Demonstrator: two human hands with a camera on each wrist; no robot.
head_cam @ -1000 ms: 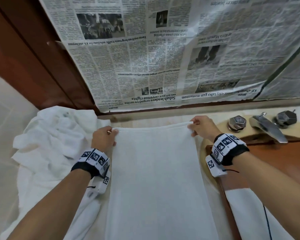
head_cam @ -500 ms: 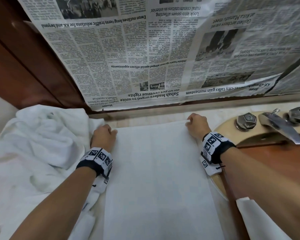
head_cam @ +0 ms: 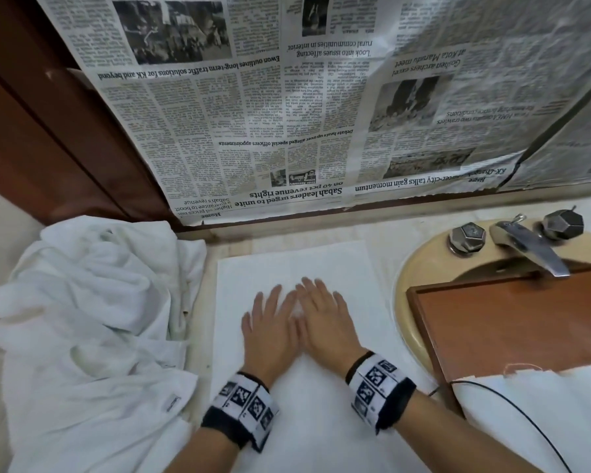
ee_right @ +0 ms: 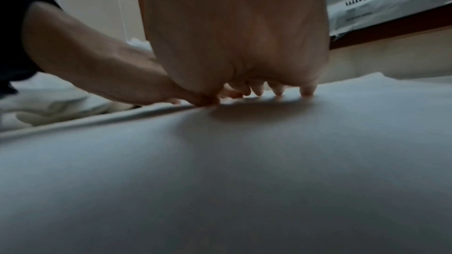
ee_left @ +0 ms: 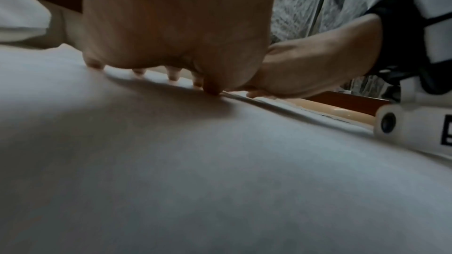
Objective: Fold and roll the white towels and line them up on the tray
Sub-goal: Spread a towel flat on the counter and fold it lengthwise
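The flat white towel lies spread on the pale counter, its far edge parallel to the wall and its near end running out of the head view. The left hand and the right hand rest palm-down on the middle of this towel, side by side and touching at the thumbs and forefingers. Both hands are released: fingers straight, slightly spread, grasping nothing. The left wrist view shows the fingertips of the left hand pressed on the cloth, with the right hand just beside it; the right wrist view shows the same contact for the right hand's fingertips. A heap of crumpled white towels lies on the counter to the left of the flat towel, close to its left edge. The brown tray sits to the right, over the beige sink, with a white cloth covering its near part. A metal faucet stands behind the tray. Newspaper sheets cover the wall above the counter. Both wrists carry marker-printed bands.
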